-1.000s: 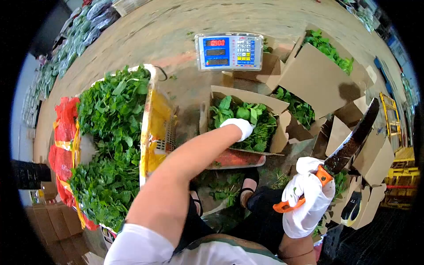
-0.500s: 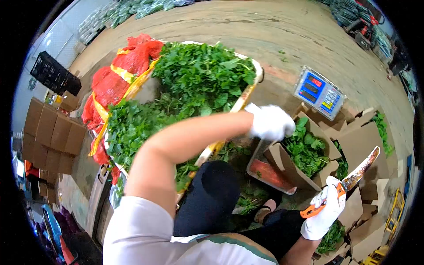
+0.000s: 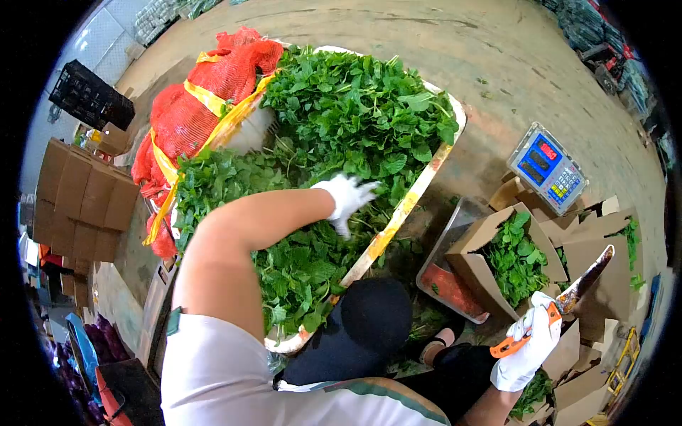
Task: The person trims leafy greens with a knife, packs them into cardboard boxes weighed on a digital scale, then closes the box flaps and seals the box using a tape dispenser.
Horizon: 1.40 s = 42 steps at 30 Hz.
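My left hand (image 3: 346, 201), in a white glove, is over the leafy greens (image 3: 362, 113) in the large basket (image 3: 398, 216), its fingers spread and nothing held. My right hand (image 3: 527, 344), gloved too, grips the orange handle of a knife (image 3: 584, 282), whose stained blade points up and to the right. Between the basket and the boxes at right, an open carton (image 3: 472, 264) of greens sits on the metal scale tray (image 3: 455, 290). Beyond that carton stands the scale display (image 3: 548, 169) with lit red digits.
Red mesh sacks (image 3: 177, 124) with yellow bands lie against the basket's far left side. More opened cartons (image 3: 597, 248) stand at right. Stacked cardboard (image 3: 85, 202) and a black crate (image 3: 91, 96) are at left. My knee (image 3: 375, 316) is close to the basket's rim.
My left hand has left the carton on the scale and moved left over the basket, its fingers now spread. The view has turned left. The knife stays in my right hand.
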### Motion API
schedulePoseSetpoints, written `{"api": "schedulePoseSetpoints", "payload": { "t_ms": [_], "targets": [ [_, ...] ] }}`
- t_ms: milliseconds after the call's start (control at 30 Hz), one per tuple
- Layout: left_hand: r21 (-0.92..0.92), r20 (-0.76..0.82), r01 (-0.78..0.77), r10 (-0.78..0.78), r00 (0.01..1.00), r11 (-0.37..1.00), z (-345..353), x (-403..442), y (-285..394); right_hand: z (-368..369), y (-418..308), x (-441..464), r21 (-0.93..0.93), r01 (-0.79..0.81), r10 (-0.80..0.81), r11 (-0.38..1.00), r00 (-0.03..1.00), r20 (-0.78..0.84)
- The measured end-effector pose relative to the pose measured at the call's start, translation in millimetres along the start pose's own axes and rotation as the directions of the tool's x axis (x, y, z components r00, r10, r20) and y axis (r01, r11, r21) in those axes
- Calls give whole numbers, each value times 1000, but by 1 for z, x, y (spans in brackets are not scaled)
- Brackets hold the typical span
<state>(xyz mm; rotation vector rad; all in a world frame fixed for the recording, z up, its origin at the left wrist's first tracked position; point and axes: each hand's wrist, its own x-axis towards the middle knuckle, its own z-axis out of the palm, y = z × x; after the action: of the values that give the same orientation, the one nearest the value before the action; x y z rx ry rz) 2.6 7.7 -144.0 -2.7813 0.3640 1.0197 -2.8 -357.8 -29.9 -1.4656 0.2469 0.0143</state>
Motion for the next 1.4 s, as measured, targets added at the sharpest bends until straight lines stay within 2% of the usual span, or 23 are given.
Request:
{"api": "schedulePoseSetpoints", "payload": {
  "t_ms": [33, 167, 300, 367, 433, 500, 533, 567, 633, 700, 767, 800, 867, 900, 967, 1000, 1033, 1100, 1167, 1233, 1267, 1367, 1400],
  "targets": [
    [56, 90, 43, -48, 995, 997, 5, -7, -6, 1, 3, 2, -11, -11, 11, 1000, 1000, 6],
    [0, 88, 98, -98, 991, 995, 52, -8, -35, 14, 7, 6, -57, -34, 36, 998, 999, 34],
    [-4, 77, 24, -24, 997, 1000, 40, -4, -41, 23, 5, 4, -92, -53, 58, 994, 997, 48],
    [-37, 151, 47, -41, 988, 998, 1, -8, -37, 19, 9, 9, -92, -59, 63, 994, 997, 43],
    [-45, 19, 24, -23, 1000, 999, -21, -13, -29, 17, 10, 6, -79, -28, 28, 996, 1000, 2],
    [-312, -148, 16, -65, 987, 950, -20, -11, -19, 18, 10, 6, -53, -40, 38, 998, 999, -38],
    [-372, -131, 28, -82, 988, 928, -20, -10, -13, 18, 10, 7, -45, -53, 51, 998, 998, -37],
    [-328, -7, 34, -38, 999, 944, -22, -6, -10, 18, 10, 8, -38, -64, 62, 997, 997, -36],
    [-239, 78, -74, 96, 992, 968, -12, -4, -15, 19, 11, 9, -88, -37, 34, 995, 999, -41],
    [154, -71, -203, 215, 974, 967, 23, 11, -21, 21, 10, 5, -72, -57, 54, 996, 998, -40],
    [412, -4, -292, 322, 947, 863, 34, 18, -24, 20, 12, 7, -3, -90, 90, 996, 995, -35],
    [412, -4, -290, 319, 948, 864, 36, 18, -27, 19, 13, 8, -19, -90, 90, 996, 996, -22],
    [21, -252, -283, 279, 926, 959, 41, 19, -31, 20, 13, 7, -41, -96, 95, 995, 995, -16],
    [18, -252, -285, 280, 926, 958, 32, 14, -23, 23, 13, 7, -58, -76, 76, 995, 997, 0],
    [-342, 5, 28, -29, 1000, 939, 5, -8, -2, 27, 14, 6, -72, -57, 59, 996, 998, 27],
    [-178, -1, -93, 95, 996, 980, 12, -7, 0, 27, 16, 8, -30, -81, 82, 996, 996, 28],
    [-173, 3, -94, 96, 995, 980, 14, -6, 1, 26, 17, 8, 11, -105, 105, 994, 994, 25],
    [243, -27, -189, 202, 979, 951, 43, -4, 9, 27, 16, 7, -21, -83, 83, 996, 996, 26],
    [290, -135, -147, 192, 972, 946, 56, 3, 10, 27, 16, 6, -49, -62, 63, 997, 998, 22],
    [415, 67, -204, 194, 979, 887, 57, 10, 13, 27, 16, 8, -84, -58, 60, 995, 998, 15],
    [494, -271, -206, 374, 887, 845, 60, 8, -1, 25, 17, 8, -79, -58, 59, 995, 998, 7],
    [324, -584, -278, 422, 693, 904, 34, 5, -6, 22, 17, 6, -60, -84, 84, 995, 996, -9],
    [145, -468, -224, 266, 843, 964, 29, 13, -6, 22, 17, 8, -67, -83, 83, 994, 997, -6]
  ]
}}
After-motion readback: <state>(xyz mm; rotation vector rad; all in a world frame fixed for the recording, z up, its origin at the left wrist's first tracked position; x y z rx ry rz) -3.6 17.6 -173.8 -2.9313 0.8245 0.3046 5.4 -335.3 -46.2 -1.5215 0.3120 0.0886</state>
